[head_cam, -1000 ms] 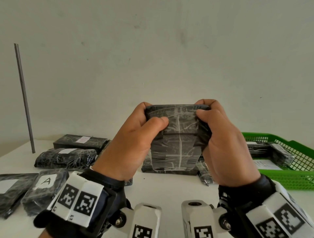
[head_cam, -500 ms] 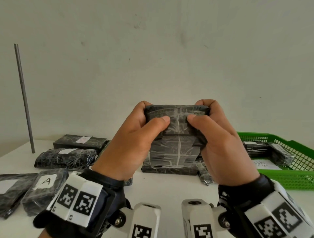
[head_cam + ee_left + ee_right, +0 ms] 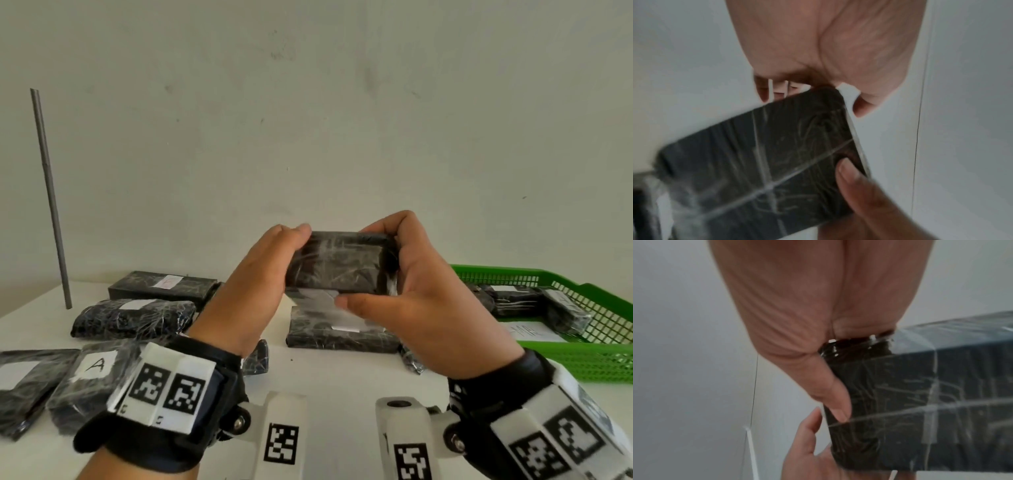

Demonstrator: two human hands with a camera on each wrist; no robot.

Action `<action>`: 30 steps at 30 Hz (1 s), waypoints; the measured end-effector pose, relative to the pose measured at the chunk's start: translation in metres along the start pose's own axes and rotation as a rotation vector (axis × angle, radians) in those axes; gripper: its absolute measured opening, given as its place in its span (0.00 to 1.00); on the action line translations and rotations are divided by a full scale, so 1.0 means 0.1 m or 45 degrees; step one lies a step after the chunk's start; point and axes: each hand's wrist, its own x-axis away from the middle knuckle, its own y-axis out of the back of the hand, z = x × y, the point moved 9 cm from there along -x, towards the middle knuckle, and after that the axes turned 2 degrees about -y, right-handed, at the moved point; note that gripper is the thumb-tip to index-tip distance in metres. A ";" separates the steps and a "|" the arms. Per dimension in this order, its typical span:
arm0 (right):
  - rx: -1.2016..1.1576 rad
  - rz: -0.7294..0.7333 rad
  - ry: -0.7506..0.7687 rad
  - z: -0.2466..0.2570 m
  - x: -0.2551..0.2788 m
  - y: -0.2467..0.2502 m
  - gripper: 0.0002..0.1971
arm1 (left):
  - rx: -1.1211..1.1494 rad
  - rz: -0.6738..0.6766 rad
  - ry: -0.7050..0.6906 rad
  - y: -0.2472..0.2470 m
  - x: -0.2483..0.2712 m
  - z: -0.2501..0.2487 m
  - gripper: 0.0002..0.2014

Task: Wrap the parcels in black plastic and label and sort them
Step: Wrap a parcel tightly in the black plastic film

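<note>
**Q:** Black plastic, taped crosswise: where is this parcel (image 3: 337, 265)?

**A:** Raised above the table (image 3: 335, 377), clear of it, between both hands. The left hand (image 3: 255, 284) clasps its left end, fingers curled over the top edge. The right hand (image 3: 416, 298) clasps its right end, fingers over the top and thumb (image 3: 359, 303) along the lower edge. Each grip is closed on the parcel. The left wrist view shows the left thumb (image 3: 849, 172) pressed flat on the taped face (image 3: 760, 170); the right wrist view shows the right hand (image 3: 789, 308) wrapped round one end of the parcel (image 3: 920, 402).

**Q:** What lies directly below the grip?

**A:** Another black-wrapped parcel (image 3: 342, 330) on the table, bearing a white label (image 3: 346, 322).

**Q:** And to the left of the grip?

**A:** Several more wrapped parcels. One carries a label marked "A" (image 3: 95, 365); a boxy one (image 3: 162, 286) sits furthest back, a crumpled one (image 3: 132, 317) just in front of it. A grey rod (image 3: 51, 202) stands upright near the far left edge.

**Q:** To the right of the grip?

**A:** A green mesh basket (image 3: 603, 359) holding wrapped parcels (image 3: 513, 299) and a white sheet (image 3: 531, 332); its writing is too small to read.

**Q:** Behind?

**A:** A plain pale wall (image 3: 342, 102).
</note>
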 end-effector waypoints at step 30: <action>-0.338 -0.489 -0.444 -0.92 -0.26 0.22 0.10 | -0.151 -0.209 0.085 0.59 -0.11 0.14 0.15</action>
